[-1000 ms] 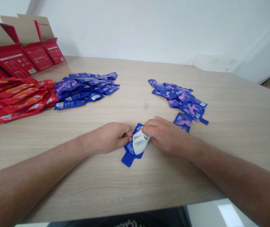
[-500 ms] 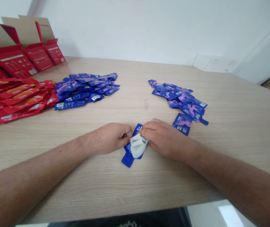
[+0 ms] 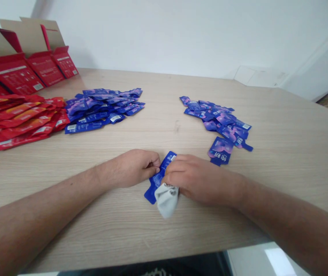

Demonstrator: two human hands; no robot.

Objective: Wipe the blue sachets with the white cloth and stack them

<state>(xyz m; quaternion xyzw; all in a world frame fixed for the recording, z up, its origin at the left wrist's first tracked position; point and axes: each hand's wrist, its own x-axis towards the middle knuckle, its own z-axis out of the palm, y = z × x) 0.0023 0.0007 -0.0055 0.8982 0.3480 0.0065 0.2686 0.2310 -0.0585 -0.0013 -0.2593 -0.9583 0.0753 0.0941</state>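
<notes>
A blue packet (image 3: 158, 177) lies flat on the wooden table (image 3: 164, 230) near its front edge. My left hand (image 3: 135, 167) is closed, with its fingertips pinching the packet's left edge. My right hand (image 3: 198, 178) is closed on a crumpled white cloth (image 3: 166, 198) and presses it against the packet's lower end. Most of the packet is hidden under my right hand and the cloth.
One pile of blue packets (image 3: 103, 107) lies at the left centre, another pile of blue packets (image 3: 218, 120) at the right centre. Red packets (image 3: 17, 119) are stacked at the far left, with open red cardboard boxes (image 3: 22, 65) behind them.
My right hand has dragged the cloth down the packet toward me, from its upper middle to its lower end. The left hand has stayed on the packet's edge.
</notes>
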